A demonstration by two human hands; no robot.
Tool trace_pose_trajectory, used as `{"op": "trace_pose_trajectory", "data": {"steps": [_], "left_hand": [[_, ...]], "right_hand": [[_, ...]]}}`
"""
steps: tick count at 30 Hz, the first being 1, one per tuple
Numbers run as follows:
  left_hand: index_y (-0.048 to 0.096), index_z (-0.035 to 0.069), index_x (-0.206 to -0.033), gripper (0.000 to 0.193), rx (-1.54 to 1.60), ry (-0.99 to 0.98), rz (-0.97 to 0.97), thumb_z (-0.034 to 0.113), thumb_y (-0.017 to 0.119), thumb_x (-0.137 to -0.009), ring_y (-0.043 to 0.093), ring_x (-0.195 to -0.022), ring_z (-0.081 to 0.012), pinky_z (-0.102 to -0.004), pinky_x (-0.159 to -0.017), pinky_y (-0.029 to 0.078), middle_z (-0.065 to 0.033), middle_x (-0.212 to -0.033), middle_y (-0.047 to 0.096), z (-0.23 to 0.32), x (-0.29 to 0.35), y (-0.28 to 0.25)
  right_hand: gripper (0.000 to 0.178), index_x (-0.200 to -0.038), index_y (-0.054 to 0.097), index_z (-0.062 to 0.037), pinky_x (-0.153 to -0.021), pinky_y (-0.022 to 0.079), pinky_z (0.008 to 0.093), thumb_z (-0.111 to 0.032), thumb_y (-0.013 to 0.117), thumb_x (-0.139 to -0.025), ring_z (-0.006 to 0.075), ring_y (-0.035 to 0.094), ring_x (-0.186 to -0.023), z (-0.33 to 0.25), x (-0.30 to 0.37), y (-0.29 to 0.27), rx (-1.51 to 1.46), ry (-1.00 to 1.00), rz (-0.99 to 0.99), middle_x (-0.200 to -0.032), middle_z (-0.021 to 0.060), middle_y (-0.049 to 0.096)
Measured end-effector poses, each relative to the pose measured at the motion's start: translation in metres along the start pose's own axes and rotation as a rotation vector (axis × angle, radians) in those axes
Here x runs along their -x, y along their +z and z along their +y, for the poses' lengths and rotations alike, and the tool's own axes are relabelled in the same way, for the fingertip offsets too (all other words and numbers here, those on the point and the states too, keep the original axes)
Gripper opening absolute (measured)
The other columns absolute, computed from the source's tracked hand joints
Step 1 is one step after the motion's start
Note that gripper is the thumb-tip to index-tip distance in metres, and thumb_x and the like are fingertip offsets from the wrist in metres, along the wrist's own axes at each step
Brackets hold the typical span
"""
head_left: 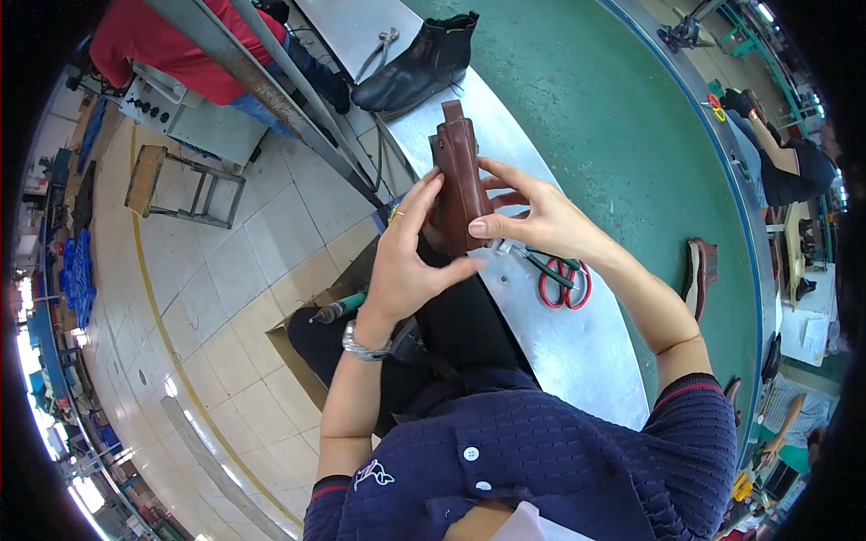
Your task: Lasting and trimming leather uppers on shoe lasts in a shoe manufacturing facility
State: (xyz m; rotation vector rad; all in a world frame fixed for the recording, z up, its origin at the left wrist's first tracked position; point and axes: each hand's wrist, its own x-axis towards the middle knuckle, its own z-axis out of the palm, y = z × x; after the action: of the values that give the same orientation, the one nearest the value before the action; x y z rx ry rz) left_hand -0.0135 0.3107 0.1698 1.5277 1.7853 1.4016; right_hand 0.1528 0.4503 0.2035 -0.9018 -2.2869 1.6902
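Note:
Between my two hands stands a long brown leather piece (462,185) with a narrow tab at its far end; its exact kind is unclear. My left hand (410,248) has its fingers against the left side, the thumb stretched out below and slightly blurred. On the other side my right hand (523,212) grips the edge, thumb on the near face and fingers behind. Just beyond, a black ankle boot (424,63) lies on the metal bench (577,347). Red-handled scissors (566,287) and a green-handled tool (550,269) rest by my right wrist.
Metal pincers (377,52) lie beside the boot. A slanting metal post (280,104) rises at the left, near a person in a red shirt (171,41) and a stool (185,185). A green-handled tool (338,308) sits by my left wrist. A brown shoe (701,279) lies on the green surface.

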Motion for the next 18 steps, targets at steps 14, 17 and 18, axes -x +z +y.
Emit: {"op": "trace_pose_trajectory", "data": {"steps": [14, 17, 18], "left_hand": [[0.046, 0.004, -0.121, 0.056, 0.754, -0.32, 0.046, 0.035, 0.074, -0.084, 0.055, -0.091, -0.0124, -0.0259, -0.077, 0.05, -0.0065, -0.104, 0.056, -0.008, -0.048, 0.039], [0.047, 0.004, -0.117, 0.054, 0.753, -0.335, 0.108, 0.033, 0.076, -0.082, 0.056, -0.089, -0.0118, -0.0259, -0.076, 0.049, -0.0072, -0.103, 0.056, -0.001, -0.051, 0.038], [0.047, 0.004, -0.117, 0.054, 0.753, -0.334, 0.105, 0.033, 0.076, -0.082, 0.056, -0.089, -0.0118, -0.0259, -0.076, 0.049, -0.0072, -0.103, 0.056, -0.002, -0.051, 0.038]], "right_hand": [[0.085, -0.139, 0.043, 0.004, -0.1, 0.044, 0.0402, -0.03, 0.084, -0.072, 0.0274, 0.057, -0.117, -0.011, -0.011, -0.018, -0.154, 0.111, -0.214, -0.118, 0.02, 0.063], [0.068, -0.123, 0.058, 0.0058, -0.079, 0.05, 0.0342, -0.033, 0.081, -0.071, 0.0208, 0.069, -0.079, -0.015, -0.014, -0.017, -0.061, 0.025, -0.173, -0.085, 0.0161, 0.072], [0.068, -0.123, 0.058, 0.0058, -0.079, 0.05, 0.0342, -0.033, 0.081, -0.071, 0.0208, 0.069, -0.079, -0.017, -0.013, -0.016, -0.061, 0.025, -0.169, -0.085, 0.0161, 0.072]]}}
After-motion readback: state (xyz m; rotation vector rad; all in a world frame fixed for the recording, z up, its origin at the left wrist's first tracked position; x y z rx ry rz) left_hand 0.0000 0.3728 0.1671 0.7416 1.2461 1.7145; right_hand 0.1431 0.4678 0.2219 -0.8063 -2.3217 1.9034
